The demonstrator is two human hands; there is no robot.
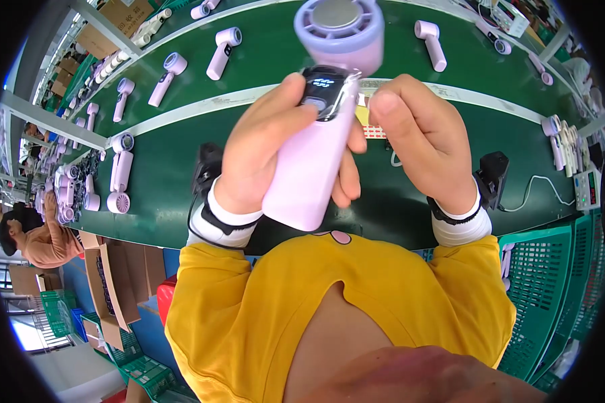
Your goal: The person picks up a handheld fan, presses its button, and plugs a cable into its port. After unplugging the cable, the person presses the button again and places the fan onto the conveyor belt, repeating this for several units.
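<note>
My left hand [265, 144] is wrapped round the handle of a pale pink handheld fan [309, 168]. The fan is tilted, its round lilac-rimmed head [339, 30] pointing away from me. On the handle a black glossy panel [324, 91] shows a lit display, and my left thumb lies by the button below it. Shiny clear film shows along the panel's right edge. Close to that edge is my right hand [423, 134], its fingers curled and thumb pressed to the index finger. Whatever it pinches is too small to make out. A yellow sheet [373, 119] lies behind, partly hidden.
More pink fans lie on the green conveyor belt [275, 54] beyond the table's pale edge strip. One fan [121, 168] rests at the left; several stand at the right near a small meter [586, 190]. Green crates [534, 289] and an open carton [111, 282] flank me. A co-worker [47, 238] sits far left.
</note>
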